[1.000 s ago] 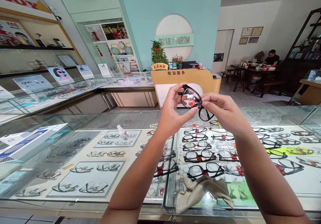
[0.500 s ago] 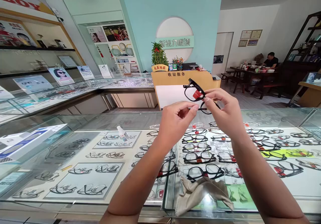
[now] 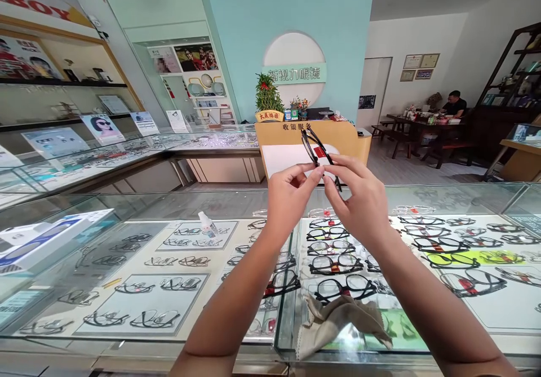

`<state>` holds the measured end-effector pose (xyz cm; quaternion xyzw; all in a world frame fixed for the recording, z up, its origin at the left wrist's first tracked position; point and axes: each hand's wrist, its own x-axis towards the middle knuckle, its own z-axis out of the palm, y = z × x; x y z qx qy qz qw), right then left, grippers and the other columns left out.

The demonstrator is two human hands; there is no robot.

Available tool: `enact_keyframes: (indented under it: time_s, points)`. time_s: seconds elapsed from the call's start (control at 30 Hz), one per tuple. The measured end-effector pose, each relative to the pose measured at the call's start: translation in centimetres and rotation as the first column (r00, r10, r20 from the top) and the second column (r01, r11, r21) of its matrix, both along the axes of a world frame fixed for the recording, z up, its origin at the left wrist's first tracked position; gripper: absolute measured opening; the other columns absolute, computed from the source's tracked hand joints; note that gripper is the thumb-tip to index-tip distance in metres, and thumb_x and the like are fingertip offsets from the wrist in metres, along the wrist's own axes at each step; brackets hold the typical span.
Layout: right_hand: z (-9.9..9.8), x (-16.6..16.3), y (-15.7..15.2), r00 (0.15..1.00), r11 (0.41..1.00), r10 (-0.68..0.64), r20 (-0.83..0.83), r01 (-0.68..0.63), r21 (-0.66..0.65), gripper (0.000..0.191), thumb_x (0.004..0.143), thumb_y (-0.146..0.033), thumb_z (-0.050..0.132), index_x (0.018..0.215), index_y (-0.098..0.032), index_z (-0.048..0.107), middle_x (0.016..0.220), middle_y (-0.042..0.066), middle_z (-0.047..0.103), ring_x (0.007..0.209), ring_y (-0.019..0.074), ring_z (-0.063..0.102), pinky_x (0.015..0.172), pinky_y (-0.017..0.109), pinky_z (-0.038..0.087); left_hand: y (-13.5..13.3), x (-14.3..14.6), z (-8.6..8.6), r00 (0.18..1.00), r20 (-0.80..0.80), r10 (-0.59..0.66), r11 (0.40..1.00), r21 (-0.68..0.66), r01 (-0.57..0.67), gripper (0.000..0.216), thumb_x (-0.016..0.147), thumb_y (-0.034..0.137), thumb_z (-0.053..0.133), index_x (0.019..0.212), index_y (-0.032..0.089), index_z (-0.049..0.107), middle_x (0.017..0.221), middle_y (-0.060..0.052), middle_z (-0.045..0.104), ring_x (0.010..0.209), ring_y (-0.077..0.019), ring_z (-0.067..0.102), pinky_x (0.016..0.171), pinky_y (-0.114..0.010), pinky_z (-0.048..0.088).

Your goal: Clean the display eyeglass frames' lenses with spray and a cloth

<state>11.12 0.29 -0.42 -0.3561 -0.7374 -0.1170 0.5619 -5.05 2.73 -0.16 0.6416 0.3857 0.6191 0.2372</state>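
A pair of black-framed glasses (image 3: 316, 149) with a red tag on one lens is held up in the air, seen nearly edge-on, above a glass display counter (image 3: 139, 208). My left hand (image 3: 289, 194) pinches the frame's lower part with thumb and forefinger. My right hand (image 3: 359, 196) grips the frame from the right with closed fingers. Both hands meet at the glasses, in front of the wooden cashier desk (image 3: 346, 134).
A beige cleaning cloth (image 3: 342, 320) lies crumpled on the counter glass near me. A small spray bottle (image 3: 207, 223) stands on the counter to the left. Several glasses are laid out inside the case. A person sits at a table (image 3: 454, 105) far right.
The glasses have been turned from facing me to nearly edge-on and shifted left. My left hand, which had let go half a second ago, pinches the frame again.
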Motion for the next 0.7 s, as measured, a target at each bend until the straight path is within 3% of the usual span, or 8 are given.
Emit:
enact_keyframes:
  time_s: [0.13,0.23,0.3,0.43,0.53,0.7]
  points:
    - [0.2,-0.3,-1.1,0.998,0.998,0.061,-0.023,-0.061,-0.028,0.021,0.104,-0.026,0.059,0.115,-0.025,0.077,0.131,0.011,0.078,0.12,0.0291,0.074,0.102,0.048,0.059,0.3,-0.9,0.4,1.0,0.014,-0.027,1.0,0.005,0.027,0.038,0.083,0.059,0.085,0.089,0.021,0.085,0.061,0.005,0.039,0.061,-0.0121,0.035,0.06,-0.029,0.031]
    - [0.6,-0.1,-2.4,0.995,0.998,0.064,-0.071,-0.066,-0.019,0.016,0.104,-0.028,0.059,0.102,-0.024,0.075,0.097,0.008,0.076,0.088,0.0235,0.072,0.08,0.039,0.058,-0.3,-1.5,1.0,0.998,-0.032,-0.055,0.998,0.011,0.055,0.036,0.086,0.057,0.083,0.091,0.021,0.084,0.061,0.005,0.037,0.06,-0.0121,0.032,0.06,-0.03,0.028]
    - [1.0,0.3,-3.3,0.995,0.999,0.034,-0.093,-0.033,0.009,0.018,0.104,-0.03,0.059,0.091,-0.025,0.071,0.078,0.004,0.066,0.071,0.0199,0.062,0.069,0.036,0.051,-1.0,-2.2,1.3,0.995,-0.088,-0.053,0.998,0.026,0.055,0.035,0.088,0.055,0.08,0.093,0.021,0.083,0.061,0.005,0.037,0.06,-0.0122,0.033,0.061,-0.03,0.027]
    - [1.0,1.2,-3.9,0.994,1.0,0.002,-0.106,0.0,0.015,0.025,0.103,-0.032,0.058,0.08,-0.025,0.064,0.07,0.001,0.06,0.064,0.0178,0.054,0.064,0.035,0.044,-1.8,-4.6,1.0,0.958,-0.284,0.04,0.999,0.033,-0.031,0.03,0.093,0.05,0.073,0.091,0.02,0.079,0.065,0.005,0.039,0.063,-0.0126,0.037,0.064,-0.03,0.029]
    - [-0.8,2.2,-2.9,0.997,0.998,-0.038,-0.064,0.035,-0.049,0.026,0.102,-0.034,0.057,0.079,-0.025,0.063,0.071,0.001,0.062,0.064,0.018,0.056,0.066,0.035,0.044,-1.4,-7.6,-0.4,0.869,-0.49,0.068,0.997,-0.004,-0.081,0.028,0.094,0.046,0.068,0.094,0.019,0.077,0.065,0.005,0.039,0.064,-0.0134,0.039,0.065,-0.03,0.029]
    - [-6.4,4.5,-0.3,0.991,0.962,-0.13,0.032,0.133,-0.238,0.027,0.099,-0.035,0.054,0.077,-0.024,0.062,0.073,0.003,0.065,0.068,0.0199,0.059,0.068,0.035,0.043,0.3,-12.4,-4.4,0.696,-0.718,-0.019,0.981,-0.149,-0.127,0.029,0.093,0.045,0.064,0.091,0.019,0.076,0.065,0.004,0.039,0.064,-0.0148,0.039,0.065,-0.03,0.025]
